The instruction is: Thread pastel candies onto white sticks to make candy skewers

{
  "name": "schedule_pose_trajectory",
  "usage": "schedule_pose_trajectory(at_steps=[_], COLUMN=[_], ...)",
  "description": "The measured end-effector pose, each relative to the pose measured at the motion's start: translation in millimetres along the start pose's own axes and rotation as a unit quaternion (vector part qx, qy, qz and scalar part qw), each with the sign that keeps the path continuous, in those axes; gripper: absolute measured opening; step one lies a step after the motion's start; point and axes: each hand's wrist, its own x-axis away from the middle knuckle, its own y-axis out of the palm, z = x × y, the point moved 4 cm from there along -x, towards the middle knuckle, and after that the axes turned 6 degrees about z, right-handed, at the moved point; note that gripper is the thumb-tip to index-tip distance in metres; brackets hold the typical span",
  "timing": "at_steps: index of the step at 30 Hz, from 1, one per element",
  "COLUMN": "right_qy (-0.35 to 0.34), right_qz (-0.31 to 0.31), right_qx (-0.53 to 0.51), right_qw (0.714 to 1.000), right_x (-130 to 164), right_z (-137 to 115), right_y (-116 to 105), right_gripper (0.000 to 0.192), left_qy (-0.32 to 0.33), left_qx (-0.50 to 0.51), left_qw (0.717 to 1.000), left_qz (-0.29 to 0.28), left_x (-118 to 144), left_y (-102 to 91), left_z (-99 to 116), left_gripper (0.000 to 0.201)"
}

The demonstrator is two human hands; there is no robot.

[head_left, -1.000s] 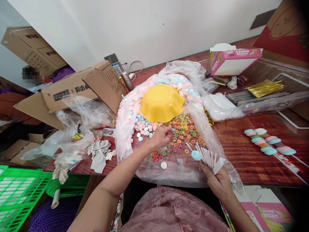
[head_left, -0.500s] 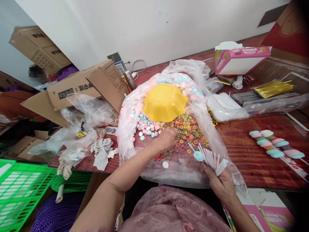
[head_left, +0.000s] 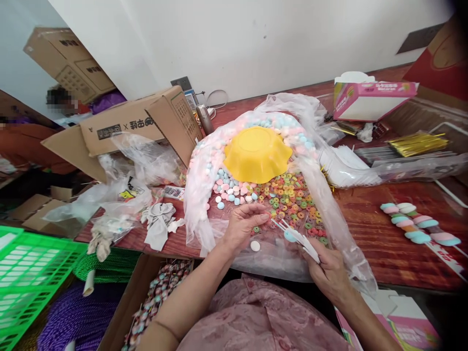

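Note:
My right hand (head_left: 325, 270) grips a bundle of white sticks (head_left: 302, 237); a pale blue candy (head_left: 290, 236) sits threaded on one of them. My left hand (head_left: 243, 223) is drawn back toward the sticks, fingers curled around a small coloured ring candy. Both hands hover over a clear plastic bag (head_left: 340, 219) spread on the table. Inside it lie coloured ring candies (head_left: 287, 195), pink, blue and white disc candies (head_left: 230, 187) and an upturned yellow bowl (head_left: 258, 153). A loose white disc candy (head_left: 255, 245) lies just below my left hand.
Finished candy skewers (head_left: 415, 222) lie on the red wooden table (head_left: 369, 243) at right. A pink box (head_left: 373, 95), gold twist ties (head_left: 417, 142) and bagged white sticks (head_left: 345, 163) sit behind. Cardboard boxes (head_left: 135, 124) and crumpled bags (head_left: 120, 195) crowd the left; a green crate (head_left: 29, 273) stands below.
My left hand pulled back from the ring candy pile toward the sticks, carrying a ring. My right hand tilted the fanned sticks leftward to meet it. The camera shifted slightly.

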Motion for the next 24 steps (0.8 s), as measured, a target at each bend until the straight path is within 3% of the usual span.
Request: schedule_pose_trajectory(at_steps=[6, 9, 11, 13, 15, 16, 17, 18, 22, 24], right_qy=[-0.041, -0.053, -0.055, -0.048, -0.027, -0.012, 0.003, 0.02, 0.067, 0.071], right_qz=[-0.021, -0.03, -0.036, -0.041, -0.044, -0.042, -0.035, -0.026, 0.028, 0.037], right_qx=[0.035, 0.071, 0.087, 0.086, 0.069, 0.057, 0.043, 0.028, -0.036, -0.062], right_qw=[0.998, 0.996, 0.994, 0.994, 0.996, 0.997, 0.998, 0.999, 0.997, 0.995], right_x=[3, 1, -1, -1, 1, 2, 4, 5, 4, 1], right_z=[-13, -20, -25, -28, -29, -29, -29, -29, -32, -34], right_y=[8, 11, 12, 14, 17, 19, 21, 23, 28, 30], right_gripper=[0.047, 0.053, 0.054, 0.053, 0.049, 0.045, 0.041, 0.036, 0.015, 0.012], left_qy=[0.041, 0.155, 0.281, 0.403, 0.478, 0.494, 0.493, 0.478, 0.289, 0.184], left_qx=[0.034, -0.06, -0.185, -0.311, -0.385, -0.4, -0.398, -0.377, -0.157, -0.083], left_qw=[0.997, 0.984, 0.94, 0.86, 0.789, 0.772, 0.774, 0.794, 0.943, 0.979], left_qz=[0.061, 0.068, 0.062, 0.039, 0.008, -0.002, -0.006, -0.001, 0.044, 0.038], left_x=[16, 22, 27, 35, 41, 43, 44, 44, 33, 27], left_y=[-17.4, -23.8, -24.8, -21.6, -17.3, -15.8, -15.0, -15.3, -20.7, -19.4], left_z=[-8, -2, 7, 14, 15, 14, 13, 13, 7, 2], left_gripper=[0.033, 0.024, 0.014, 0.006, 0.012, 0.015, 0.017, 0.02, 0.046, 0.049])
